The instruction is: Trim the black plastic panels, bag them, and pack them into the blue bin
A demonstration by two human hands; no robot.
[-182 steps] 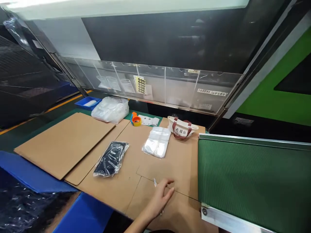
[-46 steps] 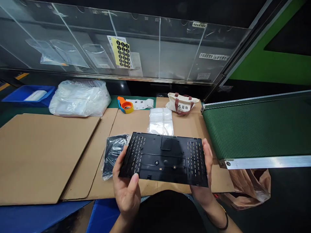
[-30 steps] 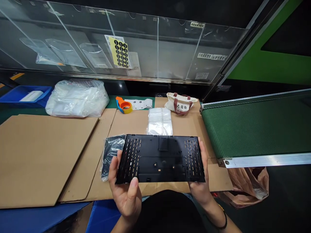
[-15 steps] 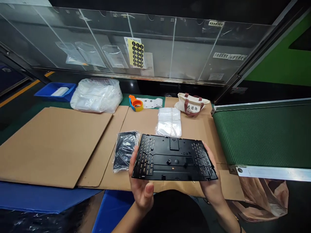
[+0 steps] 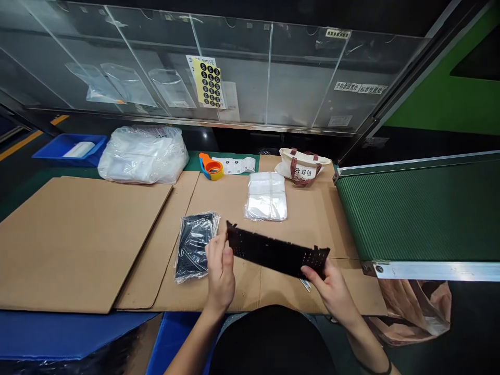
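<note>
A black plastic panel [image 5: 275, 254] with slotted ends is tipped steeply above the cardboard, seen nearly edge-on. My right hand [image 5: 334, 291] grips its right end, thumb on the near face. At the left end, my left hand [image 5: 221, 271] has its fingers bent and its thumb against the panel's edge; its fingertips are partly hidden. Just left of that hand lies a black panel in a clear plastic bag [image 5: 195, 247]. Beyond the held panel is a banded stack of clear bags [image 5: 267, 197]. A thin pale item [image 5: 305, 285] peeks out under the panel.
Cardboard sheets [image 5: 82, 239] cover the bench at left. Along the back are a blue tray [image 5: 50, 150], a large plastic bundle [image 5: 144, 156], an orange tape dispenser [image 5: 211, 167], a label strip [image 5: 238, 165] and a cloth bag [image 5: 300, 167]. A green conveyor [image 5: 422, 213] borders the right.
The panel has turned from showing its broad ribbed face to nearly edge-on, its right end now lower. My right thumb has come over the near face. The view has shifted slightly.
</note>
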